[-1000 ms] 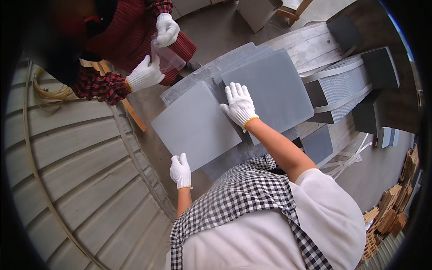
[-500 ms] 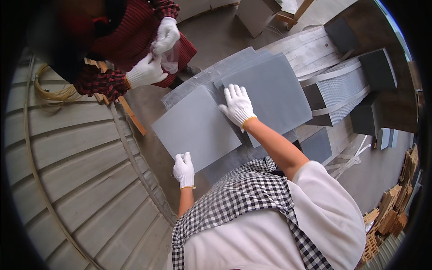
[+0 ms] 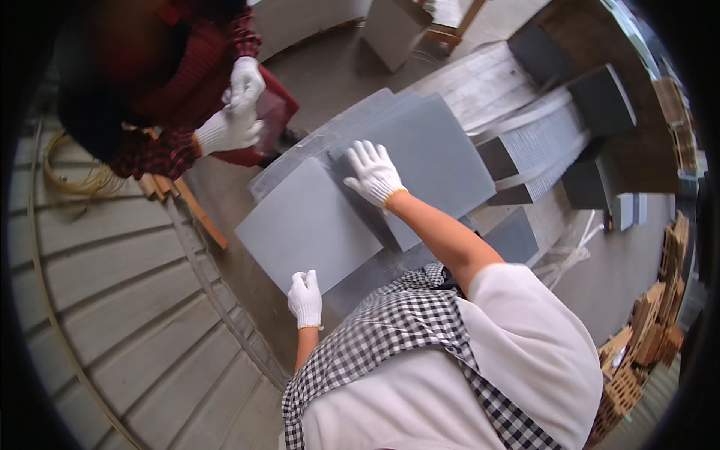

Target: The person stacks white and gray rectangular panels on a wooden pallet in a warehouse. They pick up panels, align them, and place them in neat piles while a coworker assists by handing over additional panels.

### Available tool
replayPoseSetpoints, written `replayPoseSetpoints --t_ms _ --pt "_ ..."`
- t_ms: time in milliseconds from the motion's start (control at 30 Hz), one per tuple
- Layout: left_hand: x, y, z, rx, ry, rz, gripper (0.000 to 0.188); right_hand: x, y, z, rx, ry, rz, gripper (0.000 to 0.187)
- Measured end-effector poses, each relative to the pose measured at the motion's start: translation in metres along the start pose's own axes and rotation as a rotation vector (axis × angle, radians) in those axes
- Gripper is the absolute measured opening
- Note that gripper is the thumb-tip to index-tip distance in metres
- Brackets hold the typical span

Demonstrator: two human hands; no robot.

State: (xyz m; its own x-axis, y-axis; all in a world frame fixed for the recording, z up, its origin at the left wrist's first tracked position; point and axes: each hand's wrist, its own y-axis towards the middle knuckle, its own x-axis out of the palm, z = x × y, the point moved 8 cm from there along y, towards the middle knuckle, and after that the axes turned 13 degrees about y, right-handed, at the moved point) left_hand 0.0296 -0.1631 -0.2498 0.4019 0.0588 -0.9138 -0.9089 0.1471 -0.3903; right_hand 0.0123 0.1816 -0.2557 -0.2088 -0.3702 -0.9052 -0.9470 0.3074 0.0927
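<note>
Two grey slabs lie side by side in front of me. My right hand [image 3: 373, 174], in a white knit glove, rests with fingers spread on the left part of the right grey slab [image 3: 439, 146]. My left hand [image 3: 304, 298], gloved too, is closed at the near corner of the left grey slab [image 3: 307, 221]; its thumb and fingertips meet at the edge, and the slab's underside is hidden. The left slab's right side lies beside a dark gap along the right one. Clear plastic wrap [image 3: 279, 171] shows along the far edge of the slabs.
A co-worker's gloved hands [image 3: 236, 124] hold clear plastic at the far left. Strapped slabs [image 3: 540, 146] stand on a wooden pallet at right, with dark corner blocks. Wood strips [image 3: 199, 214] and coiled tubing [image 3: 75, 172] lie at left, broken bricks [image 3: 637, 337] at right.
The whole view has shifted, so the slabs and co-worker sit further left. My right hand stays flat on the right slab, and my left hand stays by the left slab's near corner.
</note>
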Motion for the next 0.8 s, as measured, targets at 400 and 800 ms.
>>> replayPoseSetpoints --t_ms 400,800 --pt "0.016 -0.038 -0.027 -0.099 -0.054 0.039 0.039 -0.09 -0.212 0.345 1.31 -0.212 0.436 0.063" --pt "0.048 -0.04 0.197 0.236 -0.157 -0.197 0.041 -0.086 -0.226 0.302 0.75 0.289 0.57 0.054"
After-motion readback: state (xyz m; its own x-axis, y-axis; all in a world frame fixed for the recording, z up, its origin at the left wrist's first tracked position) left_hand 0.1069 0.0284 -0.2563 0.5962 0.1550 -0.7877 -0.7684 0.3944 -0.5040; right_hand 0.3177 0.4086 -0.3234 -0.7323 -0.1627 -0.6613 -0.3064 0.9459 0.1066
